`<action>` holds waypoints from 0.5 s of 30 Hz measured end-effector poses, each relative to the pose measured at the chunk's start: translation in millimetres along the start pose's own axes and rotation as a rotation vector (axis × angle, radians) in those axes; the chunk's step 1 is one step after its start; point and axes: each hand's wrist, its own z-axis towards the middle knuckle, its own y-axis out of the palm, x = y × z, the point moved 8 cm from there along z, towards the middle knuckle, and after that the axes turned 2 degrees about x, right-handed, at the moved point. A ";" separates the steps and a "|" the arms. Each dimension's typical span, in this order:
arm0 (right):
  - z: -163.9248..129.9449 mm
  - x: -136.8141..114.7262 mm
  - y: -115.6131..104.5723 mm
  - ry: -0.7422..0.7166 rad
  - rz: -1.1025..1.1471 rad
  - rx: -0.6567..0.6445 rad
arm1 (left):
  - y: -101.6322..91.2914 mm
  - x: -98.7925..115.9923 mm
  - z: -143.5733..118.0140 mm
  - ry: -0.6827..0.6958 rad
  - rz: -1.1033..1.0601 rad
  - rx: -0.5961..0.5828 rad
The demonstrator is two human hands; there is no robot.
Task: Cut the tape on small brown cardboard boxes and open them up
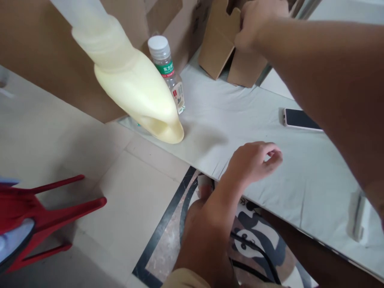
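At the top, my right hand (pixel 261 22) is closed on the edge of a small brown cardboard box (pixel 217 42) with a notched panel. Part of its fingers is cut off by the frame's top. Lower down, my left hand (pixel 255 160) hovers over or rests by the front of the cloth-covered table (pixel 240 108); which, I cannot tell. Its fingers are curled, thumb and forefinger form a loop, and nothing shows in them. Left of both hands, a pale yellow, smooth, foot-like shape (pixel 141 88) hangs at a slant, joined to a whitish tube at its upper end.
Behind the yellow shape stands a clear bottle (pixel 163 60) with a white cap, beside a large cardboard box (pixel 81 80). A phone (pixel 301 119) and a white slim object (pixel 361 218) lie at the right. On the floor are a red stool (pixel 60 216) and a panda mat (pixel 249 240).
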 end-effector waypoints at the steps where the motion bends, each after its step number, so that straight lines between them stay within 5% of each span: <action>1: -6.0 3.5 -1.1 -0.012 0.019 -0.005 | 1.4 1.5 -0.2 0.009 -0.003 -0.002; 5: -52.5 18.8 -13.5 -0.042 0.075 0.022 | 2.1 5.9 0.1 0.029 -0.004 0.060; 11: -179.4 43.6 -33.4 -0.112 0.144 0.064 | -38.5 18.4 -14.1 0.138 -0.063 0.606; 15: -274.5 71.5 -48.1 -0.166 0.272 0.171 | -32.9 14.6 -17.3 0.075 -0.156 0.667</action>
